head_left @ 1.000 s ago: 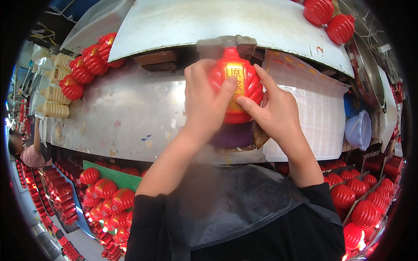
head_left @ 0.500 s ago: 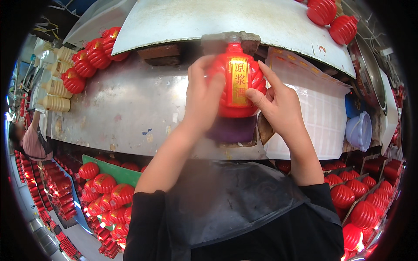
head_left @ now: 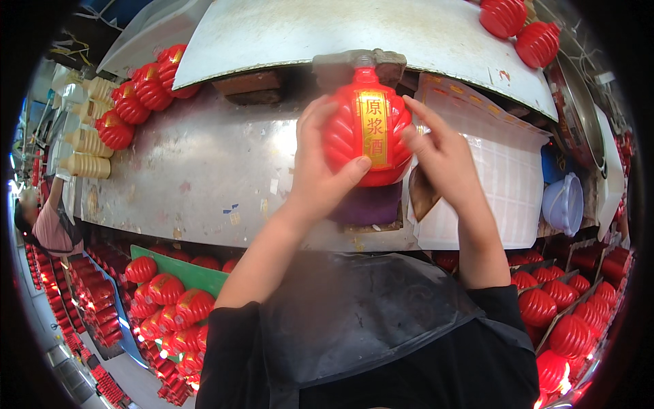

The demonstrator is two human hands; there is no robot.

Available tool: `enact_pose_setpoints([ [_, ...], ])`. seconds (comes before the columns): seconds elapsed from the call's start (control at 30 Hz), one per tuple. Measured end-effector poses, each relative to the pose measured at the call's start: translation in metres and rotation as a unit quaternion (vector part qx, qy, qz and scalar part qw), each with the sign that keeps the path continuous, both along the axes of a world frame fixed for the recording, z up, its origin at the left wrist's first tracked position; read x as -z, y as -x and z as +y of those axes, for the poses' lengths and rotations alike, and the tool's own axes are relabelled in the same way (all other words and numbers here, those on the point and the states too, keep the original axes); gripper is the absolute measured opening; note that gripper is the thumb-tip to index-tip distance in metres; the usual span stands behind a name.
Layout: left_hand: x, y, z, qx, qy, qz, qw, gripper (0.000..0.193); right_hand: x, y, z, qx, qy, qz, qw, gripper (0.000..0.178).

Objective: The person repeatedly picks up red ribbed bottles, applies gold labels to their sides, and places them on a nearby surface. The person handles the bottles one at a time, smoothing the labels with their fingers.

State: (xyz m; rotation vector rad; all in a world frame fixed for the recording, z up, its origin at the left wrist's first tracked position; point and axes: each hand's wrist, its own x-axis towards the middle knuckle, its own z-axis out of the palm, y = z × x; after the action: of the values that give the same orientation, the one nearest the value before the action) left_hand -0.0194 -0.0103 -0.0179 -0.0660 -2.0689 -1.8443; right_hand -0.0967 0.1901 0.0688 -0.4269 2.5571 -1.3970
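A round, ribbed red bottle (head_left: 340,133) with a gold and red label (head_left: 373,126) lies front up on the bench, its neck away from me against a grey block (head_left: 390,65). A purple pad (head_left: 368,206) shows beneath its base. My left hand (head_left: 317,163) grips the bottle's left side, the thumb pressed on the label's lower end. On the right side, my right hand (head_left: 446,157) has its fingers apart, with thumb and fingertips at the bottle's edge. A brown wedge-shaped piece (head_left: 424,194) sits under the right hand.
A raised white board (head_left: 286,34) spans the back. White label sheets (head_left: 490,177) lie right, beside a lavender bucket (head_left: 563,204). Red bottles (head_left: 151,87) and cream bottles (head_left: 88,140) stand left. More red bottles (head_left: 194,307) fill trays below. Another person (head_left: 58,225) is far left.
My left thumb has moved down onto the label's lower end. My right thumb has slid off the label to the bottle's right edge. The bottle has hardly moved.
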Motion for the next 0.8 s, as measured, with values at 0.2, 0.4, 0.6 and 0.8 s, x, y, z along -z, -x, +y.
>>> enact_pose_setpoints([
  [0.2,0.0,0.001,0.0,0.002,0.019,-0.021,1.0,0.1,-0.02,0.009,0.007,-0.016,0.192,-0.033,0.981,0.027],
  [0.4,0.002,-0.002,-0.003,-0.02,0.117,0.032,0.992,0.09,-0.014,0.013,-0.013,-0.056,0.056,0.36,0.93,0.026],
  [0.6,0.007,-0.003,-0.01,0.005,0.134,0.082,0.988,0.078,0.013,-0.03,0.01,-0.281,0.026,0.518,0.808,0.02],
  [0.8,0.004,-0.005,-0.005,0.028,0.013,0.039,0.999,0.08,0.023,-0.046,0.014,-0.233,0.066,0.407,0.881,0.024],
])
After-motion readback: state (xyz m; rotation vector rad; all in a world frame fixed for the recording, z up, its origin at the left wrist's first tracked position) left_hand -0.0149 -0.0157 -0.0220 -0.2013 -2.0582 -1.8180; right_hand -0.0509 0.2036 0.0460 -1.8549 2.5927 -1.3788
